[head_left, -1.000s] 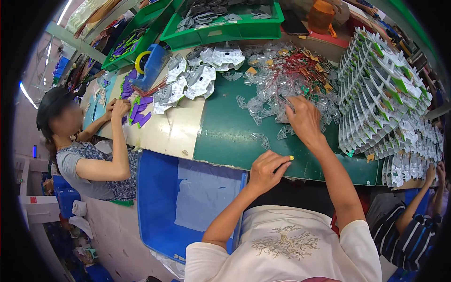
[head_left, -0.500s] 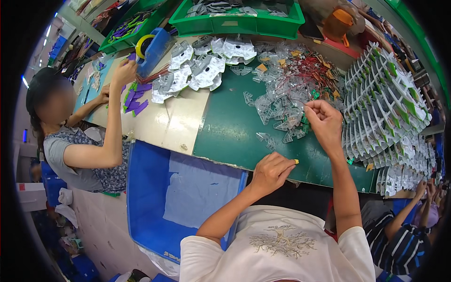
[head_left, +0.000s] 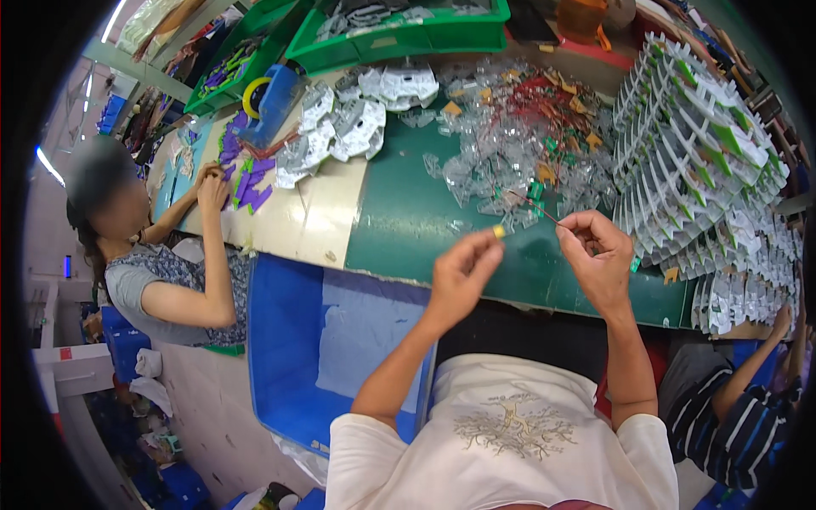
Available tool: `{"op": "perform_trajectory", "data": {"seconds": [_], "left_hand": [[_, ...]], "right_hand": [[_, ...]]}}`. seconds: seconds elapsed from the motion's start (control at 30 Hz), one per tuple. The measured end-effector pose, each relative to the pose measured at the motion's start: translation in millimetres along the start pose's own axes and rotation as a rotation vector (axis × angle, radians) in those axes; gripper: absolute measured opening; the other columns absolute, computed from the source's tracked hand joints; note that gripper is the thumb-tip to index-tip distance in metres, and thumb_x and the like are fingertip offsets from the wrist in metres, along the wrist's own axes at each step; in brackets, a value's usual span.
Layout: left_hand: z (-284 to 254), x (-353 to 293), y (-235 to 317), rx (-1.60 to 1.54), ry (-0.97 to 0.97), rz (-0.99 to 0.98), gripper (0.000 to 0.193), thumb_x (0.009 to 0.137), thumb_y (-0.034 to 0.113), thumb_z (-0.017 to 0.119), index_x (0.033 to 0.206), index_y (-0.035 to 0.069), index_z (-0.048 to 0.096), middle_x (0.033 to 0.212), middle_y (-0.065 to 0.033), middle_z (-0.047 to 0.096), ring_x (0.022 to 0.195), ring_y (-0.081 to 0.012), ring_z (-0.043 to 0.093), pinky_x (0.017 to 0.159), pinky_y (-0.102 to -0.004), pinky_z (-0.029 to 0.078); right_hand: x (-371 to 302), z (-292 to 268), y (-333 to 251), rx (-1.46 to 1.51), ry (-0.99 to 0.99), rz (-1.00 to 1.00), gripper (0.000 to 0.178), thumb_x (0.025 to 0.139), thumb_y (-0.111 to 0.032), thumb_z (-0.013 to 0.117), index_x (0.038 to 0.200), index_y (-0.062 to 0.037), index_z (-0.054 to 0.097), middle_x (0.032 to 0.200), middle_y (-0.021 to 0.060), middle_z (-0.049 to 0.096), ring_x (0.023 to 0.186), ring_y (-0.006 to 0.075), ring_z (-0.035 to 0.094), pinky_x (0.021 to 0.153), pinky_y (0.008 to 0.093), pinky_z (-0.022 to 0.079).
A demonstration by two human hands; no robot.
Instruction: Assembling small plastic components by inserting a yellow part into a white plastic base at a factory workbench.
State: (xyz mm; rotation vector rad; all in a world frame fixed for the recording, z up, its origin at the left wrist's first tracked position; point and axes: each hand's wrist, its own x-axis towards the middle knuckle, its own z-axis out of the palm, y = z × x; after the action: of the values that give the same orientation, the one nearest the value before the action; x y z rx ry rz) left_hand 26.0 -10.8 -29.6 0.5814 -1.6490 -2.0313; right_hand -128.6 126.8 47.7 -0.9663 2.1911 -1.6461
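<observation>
My left hand (head_left: 461, 274) is closed, pinching a small yellow piece (head_left: 499, 230) between thumb and index fingertip, raised over the front edge of the green table top. My right hand (head_left: 597, 257) is closed on a thin dark red wire (head_left: 544, 212), which stretches up and left from the fingertips. Whether the wire's far end joins a green part there cannot be made out. Beyond both hands spreads a pile of clear plastic pieces (head_left: 489, 153), with a tangle of red wires (head_left: 544, 98) and orange-tan tabs on it. My two hands are apart from each other.
Stacked grey-white and green shells (head_left: 693, 161) rise on the right. More white shells (head_left: 344, 123) lie at left, near a tape dispenser (head_left: 270, 102). A green bin (head_left: 399, 38) stands behind. Below the table edge sits a blue tub (head_left: 285, 340). A co-worker (head_left: 183, 285) handles purple pieces.
My left hand has lifted and moved left with the yellow piece. My right hand has come nearer, drawing a red wire away from the pile. The co-worker's raised hand has come down.
</observation>
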Motion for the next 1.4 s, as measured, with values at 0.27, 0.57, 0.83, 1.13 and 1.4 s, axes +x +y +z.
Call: {"op": "perform_trajectory", "data": {"seconds": [0.27,0.57,0.83,1.13,1.4], "left_hand": [[4,21,39,-0.191,-0.067,-0.063,0.035,0.106,0.021,0.05,0.133,0.0,0.054,0.114,-0.0112,0.067,0.092,-0.0149,0.065,0.083,-0.0283,0.052],[9,7,31,-0.106,-0.033,-0.116,0.02,0.091,0.006,0.073,0.109,0.0,0.069,0.098,-0.0056,0.072,0.088,-0.0082,0.065,0.081,-0.0226,0.053],[24,4,26,-0.173,0.016,0.049,0.018,0.085,-0.005,0.075,0.102,-0.002,0.068,0.096,-0.0081,0.072,0.084,-0.0095,0.067,0.077,-0.0234,0.056],[24,-3,5,-0.174,0.0,-0.011,0.021,0.087,-0.003,0.074,0.107,-0.002,0.066,0.095,-0.007,0.071,0.084,-0.0084,0.065,0.075,-0.0216,0.054],[5,-17,14,-0.021,-0.036,-0.152,0.022,0.086,0.009,0.079,0.105,-0.001,0.073,0.087,-0.0045,0.071,0.079,-0.0071,0.065,0.07,-0.02,0.053]], "right_hand": [[-36,-17,-5,0.003,-0.077,-0.026,0.006,0.081,0.001,0.071,0.085,-0.0025,0.069,0.074,-0.0014,0.064,0.058,0.0022,0.05,0.049,0.0199,0.035],[-34,-22,18,-0.136,-0.253,-0.233,0.01,0.08,-0.002,0.074,0.089,-0.0021,0.069,0.081,0.0049,0.068,0.067,0.0121,0.062,0.06,0.0249,0.047],[-26,14,12,0.136,-0.26,0.023,0.013,0.091,-0.004,0.068,0.102,0.002,0.068,0.088,0.0082,0.068,0.07,0.0118,0.064,0.06,0.0265,0.05],[-28,16,5,-0.087,-0.27,-0.086,0.006,0.087,-0.001,0.067,0.093,0.001,0.064,0.079,0.0058,0.06,0.056,0.009,0.049,0.05,0.0264,0.038],[-28,21,24,0.05,-0.413,-0.082,0.01,0.085,0.0,0.072,0.094,-0.001,0.075,0.081,0.0055,0.069,0.067,0.0102,0.061,0.06,0.0245,0.047]]}}
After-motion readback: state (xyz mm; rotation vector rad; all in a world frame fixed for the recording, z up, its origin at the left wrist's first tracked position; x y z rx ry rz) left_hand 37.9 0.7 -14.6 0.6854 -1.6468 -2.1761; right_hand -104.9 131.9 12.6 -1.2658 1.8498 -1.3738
